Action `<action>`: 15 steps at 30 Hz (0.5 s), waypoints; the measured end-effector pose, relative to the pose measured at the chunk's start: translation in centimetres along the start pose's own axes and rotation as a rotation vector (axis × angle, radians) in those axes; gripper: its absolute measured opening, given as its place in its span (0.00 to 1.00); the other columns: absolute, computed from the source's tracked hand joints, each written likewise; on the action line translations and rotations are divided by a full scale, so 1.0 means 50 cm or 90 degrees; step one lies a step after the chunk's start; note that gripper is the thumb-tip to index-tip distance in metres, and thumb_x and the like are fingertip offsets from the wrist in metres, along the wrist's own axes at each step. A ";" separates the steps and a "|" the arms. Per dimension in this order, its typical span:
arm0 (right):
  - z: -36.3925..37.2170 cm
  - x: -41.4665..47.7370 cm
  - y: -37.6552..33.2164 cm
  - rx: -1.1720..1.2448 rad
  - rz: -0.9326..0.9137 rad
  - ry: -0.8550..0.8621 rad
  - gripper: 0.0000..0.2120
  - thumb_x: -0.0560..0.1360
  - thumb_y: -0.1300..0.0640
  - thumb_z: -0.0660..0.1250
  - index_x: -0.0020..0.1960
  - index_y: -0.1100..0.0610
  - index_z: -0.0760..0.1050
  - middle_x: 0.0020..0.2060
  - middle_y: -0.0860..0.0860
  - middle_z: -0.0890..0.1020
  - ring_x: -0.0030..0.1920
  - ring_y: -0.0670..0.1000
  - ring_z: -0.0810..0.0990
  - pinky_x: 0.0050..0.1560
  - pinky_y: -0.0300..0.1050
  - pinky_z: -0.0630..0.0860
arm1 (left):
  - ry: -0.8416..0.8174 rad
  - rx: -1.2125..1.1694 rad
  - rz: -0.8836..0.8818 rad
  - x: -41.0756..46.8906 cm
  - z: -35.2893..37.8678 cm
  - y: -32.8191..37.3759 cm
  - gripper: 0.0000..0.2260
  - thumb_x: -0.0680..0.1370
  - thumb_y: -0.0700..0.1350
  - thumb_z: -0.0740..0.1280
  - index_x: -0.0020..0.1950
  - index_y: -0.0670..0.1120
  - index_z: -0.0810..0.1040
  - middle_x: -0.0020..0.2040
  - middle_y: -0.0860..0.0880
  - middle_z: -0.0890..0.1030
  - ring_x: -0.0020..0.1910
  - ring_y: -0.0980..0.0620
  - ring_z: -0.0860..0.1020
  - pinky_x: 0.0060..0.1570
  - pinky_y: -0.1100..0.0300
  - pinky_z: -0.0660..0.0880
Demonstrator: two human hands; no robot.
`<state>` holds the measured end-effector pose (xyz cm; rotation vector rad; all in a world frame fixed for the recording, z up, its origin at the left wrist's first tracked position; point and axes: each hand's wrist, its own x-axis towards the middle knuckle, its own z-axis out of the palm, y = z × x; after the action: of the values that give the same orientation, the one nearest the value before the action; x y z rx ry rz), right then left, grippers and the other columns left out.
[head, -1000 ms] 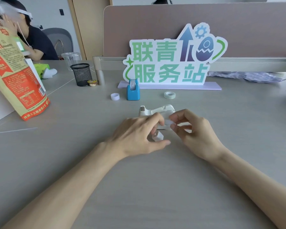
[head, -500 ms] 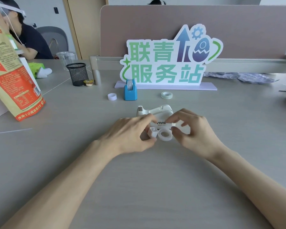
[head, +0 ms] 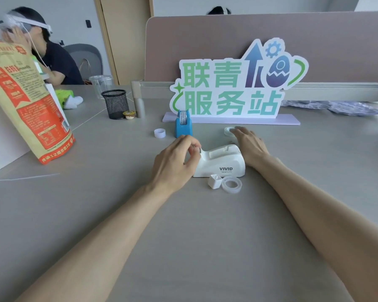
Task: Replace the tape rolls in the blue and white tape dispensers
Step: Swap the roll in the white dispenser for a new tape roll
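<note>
Beyond the white dispenser, near the foot of the sign, my right hand is reaching flat and loosely spread, and its fingertips are lying over the fresh clear tape roll. I cannot tell whether they are gripping it or only touching it. My left hand is curling against the cutter end of the white dispenser, thumb and forefinger drawn together by the blade; whether they are pinching anything I cannot tell.

To do this step well, I am judging that the left hand should be bracing the body so it is not sliding on the desk, while the right is closing on the rim of the new roll, not on its sticky edge, and lifting it clear. The small white hub is lying just in front of the dispenser, touching the spent clear ring beside it. The hub will need pressing into the new roll before the two are dropping into the open cradle on top.

The white dispenser is standing upright, marked VIVID on its side, its cradle looking empty. The blue dispenser is standing farther back, carrying a patterned roll, with a small white roll to its left.
</note>
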<state>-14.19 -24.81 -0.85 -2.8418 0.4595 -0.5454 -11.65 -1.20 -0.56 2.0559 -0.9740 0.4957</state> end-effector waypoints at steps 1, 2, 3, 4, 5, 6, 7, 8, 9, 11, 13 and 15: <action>0.004 0.016 -0.001 -0.033 0.006 -0.038 0.24 0.79 0.51 0.59 0.74 0.53 0.61 0.74 0.54 0.63 0.68 0.62 0.66 0.61 0.57 0.65 | -0.001 -0.001 0.002 -0.002 0.000 0.000 0.06 0.76 0.48 0.60 0.48 0.52 0.75 0.44 0.58 0.78 0.38 0.68 0.71 0.36 0.62 0.64; 0.008 0.030 -0.002 -0.049 0.015 -0.059 0.25 0.80 0.49 0.59 0.75 0.53 0.58 0.75 0.53 0.62 0.68 0.61 0.64 0.61 0.57 0.64 | 0.001 -0.004 0.002 -0.002 -0.001 -0.001 0.05 0.76 0.48 0.60 0.47 0.52 0.75 0.44 0.58 0.78 0.38 0.68 0.71 0.36 0.62 0.64; 0.011 0.040 -0.003 -0.053 0.027 -0.067 0.25 0.79 0.49 0.58 0.74 0.52 0.58 0.75 0.53 0.64 0.67 0.61 0.64 0.60 0.56 0.63 | 0.005 -0.005 0.004 -0.003 -0.002 0.000 0.04 0.77 0.48 0.60 0.46 0.51 0.74 0.43 0.57 0.78 0.38 0.67 0.71 0.35 0.62 0.64; 0.014 0.046 -0.003 -0.045 0.041 -0.062 0.24 0.79 0.49 0.58 0.73 0.53 0.60 0.72 0.54 0.67 0.66 0.61 0.64 0.59 0.55 0.63 | 0.009 -0.002 0.012 -0.003 -0.004 0.002 0.03 0.77 0.48 0.61 0.45 0.51 0.73 0.41 0.57 0.77 0.37 0.65 0.71 0.35 0.61 0.64; 0.016 0.048 -0.002 -0.027 0.054 -0.044 0.22 0.79 0.50 0.59 0.71 0.54 0.64 0.69 0.56 0.71 0.65 0.61 0.66 0.58 0.55 0.64 | 0.011 0.004 0.024 -0.004 -0.008 0.007 0.03 0.76 0.49 0.61 0.43 0.51 0.71 0.39 0.55 0.76 0.36 0.61 0.72 0.34 0.60 0.65; 0.017 0.045 -0.001 0.000 0.066 -0.016 0.19 0.78 0.52 0.60 0.68 0.56 0.67 0.65 0.57 0.74 0.64 0.61 0.67 0.57 0.54 0.65 | 0.007 0.012 0.040 -0.005 -0.012 0.012 0.05 0.76 0.49 0.62 0.42 0.50 0.70 0.36 0.54 0.75 0.35 0.57 0.71 0.33 0.59 0.66; 0.018 0.039 0.003 0.034 0.080 0.016 0.17 0.77 0.54 0.61 0.64 0.57 0.70 0.62 0.58 0.76 0.62 0.61 0.69 0.56 0.53 0.67 | -0.002 0.024 0.061 -0.008 -0.016 0.018 0.07 0.75 0.51 0.62 0.40 0.50 0.70 0.33 0.53 0.73 0.34 0.53 0.71 0.32 0.59 0.67; 0.017 0.031 0.008 0.072 0.098 0.043 0.15 0.77 0.55 0.61 0.62 0.58 0.71 0.60 0.58 0.78 0.61 0.61 0.71 0.54 0.51 0.69 | -0.012 0.043 0.087 -0.012 -0.020 0.025 0.09 0.75 0.52 0.61 0.38 0.49 0.69 0.30 0.53 0.71 0.33 0.51 0.69 0.31 0.59 0.67; 0.012 0.020 0.012 0.107 0.115 0.065 0.13 0.77 0.56 0.62 0.60 0.59 0.72 0.58 0.59 0.79 0.60 0.61 0.73 0.52 0.50 0.70 | -0.021 0.064 0.113 -0.016 -0.023 0.031 0.10 0.74 0.54 0.61 0.38 0.49 0.68 0.28 0.52 0.69 0.31 0.50 0.69 0.29 0.59 0.67; -0.002 -0.014 0.017 0.163 0.138 0.092 0.13 0.77 0.58 0.63 0.60 0.60 0.72 0.56 0.58 0.81 0.57 0.60 0.76 0.49 0.46 0.70 | -0.043 0.089 0.141 -0.026 -0.023 0.042 0.11 0.73 0.57 0.61 0.38 0.50 0.69 0.28 0.53 0.67 0.29 0.51 0.69 0.28 0.59 0.68; -0.021 -0.056 0.010 0.262 0.151 0.119 0.14 0.77 0.55 0.65 0.60 0.59 0.72 0.52 0.56 0.83 0.52 0.57 0.78 0.48 0.44 0.69 | -0.084 0.088 0.134 -0.032 -0.021 0.049 0.14 0.71 0.60 0.61 0.41 0.50 0.71 0.28 0.54 0.68 0.29 0.51 0.71 0.30 0.60 0.70; -0.048 -0.108 -0.009 0.390 0.154 0.163 0.16 0.76 0.48 0.68 0.58 0.56 0.73 0.47 0.51 0.83 0.45 0.52 0.79 0.46 0.42 0.71 | -0.150 0.086 0.110 -0.040 -0.020 0.058 0.16 0.70 0.63 0.62 0.44 0.52 0.74 0.29 0.55 0.71 0.32 0.53 0.72 0.34 0.60 0.71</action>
<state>-19.78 -22.89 -0.33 -2.1130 0.5540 -0.8366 -15.20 -0.62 0.23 2.1968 -1.2981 0.4235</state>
